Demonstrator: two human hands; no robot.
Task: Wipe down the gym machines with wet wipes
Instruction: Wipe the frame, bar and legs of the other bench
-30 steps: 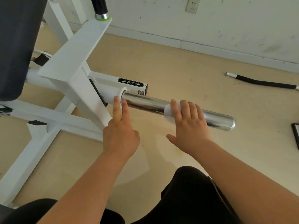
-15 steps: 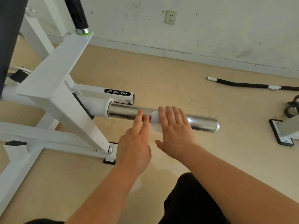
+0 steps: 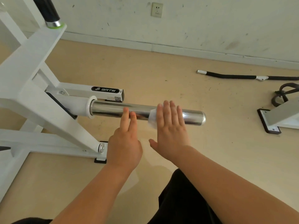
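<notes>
Wet wipe [image 3: 152, 118] lies folded over the shiny steel bar [image 3: 110, 109] of the white gym machine [image 3: 30, 65], a little short of the bar's rounded free end, and we press it there with our right hand [image 3: 171, 126]. That hand is flat and wide, its fingers straight and close together across the top of the bar, its thumb spread out to the side below; only a pale corner of the wipe shows past the forefinger. Our left hand [image 3: 124, 143] sits just beside it, nearer the machine, with two fingers held straight and their tips touching the bar; its other fingers are tucked under, and it holds nothing. The bar sticks out level from a white collar on the frame, under a tube with a black BRTW label [image 3: 106, 90]. A black handle [image 3: 48, 12] rises from the frame at the top left. Our dark trousers [image 3: 179, 201] show at the bottom edge. On the tan floor [image 3: 161, 75] near the wall lies a black rope [image 3: 229, 76], and the foot of another machine [image 3: 269, 122] stands to the right. A wall socket [image 3: 157, 10] sits above the skirting.
</notes>
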